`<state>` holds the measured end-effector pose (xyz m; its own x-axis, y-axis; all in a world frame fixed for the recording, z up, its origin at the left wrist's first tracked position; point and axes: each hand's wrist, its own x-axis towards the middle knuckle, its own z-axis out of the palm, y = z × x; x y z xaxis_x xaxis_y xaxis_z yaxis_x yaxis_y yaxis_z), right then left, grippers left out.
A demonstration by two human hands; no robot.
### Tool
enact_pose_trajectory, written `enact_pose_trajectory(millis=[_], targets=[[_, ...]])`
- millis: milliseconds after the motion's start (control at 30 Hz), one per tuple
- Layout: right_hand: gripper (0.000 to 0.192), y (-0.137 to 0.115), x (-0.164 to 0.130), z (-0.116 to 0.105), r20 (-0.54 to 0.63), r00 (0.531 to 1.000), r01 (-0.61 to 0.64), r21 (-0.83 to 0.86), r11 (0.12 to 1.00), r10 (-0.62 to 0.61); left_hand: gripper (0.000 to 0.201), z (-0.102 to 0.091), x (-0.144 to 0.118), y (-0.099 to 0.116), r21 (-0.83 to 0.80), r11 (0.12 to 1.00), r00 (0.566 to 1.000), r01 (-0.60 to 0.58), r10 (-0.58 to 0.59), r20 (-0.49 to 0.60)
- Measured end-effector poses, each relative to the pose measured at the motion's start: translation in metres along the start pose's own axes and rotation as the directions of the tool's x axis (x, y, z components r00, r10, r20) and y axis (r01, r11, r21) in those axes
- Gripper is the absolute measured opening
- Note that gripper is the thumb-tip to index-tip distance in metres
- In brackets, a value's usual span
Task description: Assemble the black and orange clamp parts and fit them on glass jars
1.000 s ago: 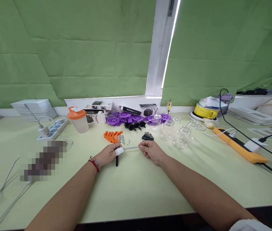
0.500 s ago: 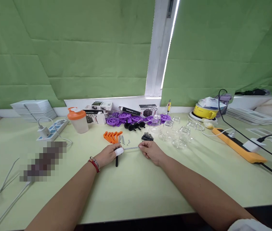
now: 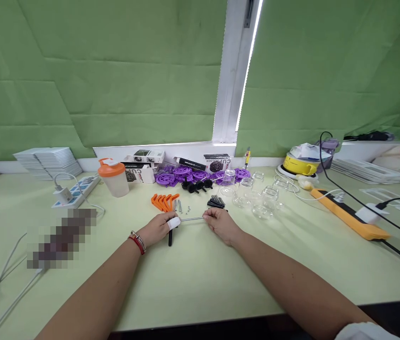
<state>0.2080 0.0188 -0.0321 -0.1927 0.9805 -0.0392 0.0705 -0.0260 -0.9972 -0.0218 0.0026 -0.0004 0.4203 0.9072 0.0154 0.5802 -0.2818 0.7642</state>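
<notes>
At the middle of the pale green tabletop (image 3: 200, 278), both hands meet over one tool. The left hand (image 3: 159, 227), with a white wrap on one finger and a red band at the wrist, is closed around a black handle (image 3: 170, 240) whose lower end pokes out below the fist and rests on the tabletop. A thin metal rod (image 3: 192, 218) runs level from that fist to the right hand (image 3: 219, 223), whose fingertips pinch the rod's far end; the grip of each hand is closed on the tool, and what else the right fingers may hold cannot be told.

Compared with the earlier frames, both hands and the rod keep the same pose and the same place relative to the nearby parts. The whole scene sits slightly further left and up in the view, which fits a small turn of the head rather than any movement on the tabletop.

Just beyond the hands lie orange brackets (image 3: 163, 201), a few loose screws (image 3: 179, 206) and a bundle of black screws (image 3: 216, 202). Further back stand clear glass jars (image 3: 261, 200), purple wheels (image 3: 182, 174) and an orange-lidded shaker cup (image 3: 113, 177). A yellow power strip (image 3: 348, 215) lies well apart to the right.
</notes>
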Motion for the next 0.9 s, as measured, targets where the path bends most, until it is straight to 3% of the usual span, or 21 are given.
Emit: enact_pose_trajectory(millis=[900], targets=[[0.028, 0.0063, 0.0045, -0.0010, 0.073, 0.997, 0.008, -0.071, 0.997, -0.003, 0.039, 0.0001, 0.0006, -0.0014, 0.007, 1.000, 1.000, -0.009, 0.009, -0.004]])
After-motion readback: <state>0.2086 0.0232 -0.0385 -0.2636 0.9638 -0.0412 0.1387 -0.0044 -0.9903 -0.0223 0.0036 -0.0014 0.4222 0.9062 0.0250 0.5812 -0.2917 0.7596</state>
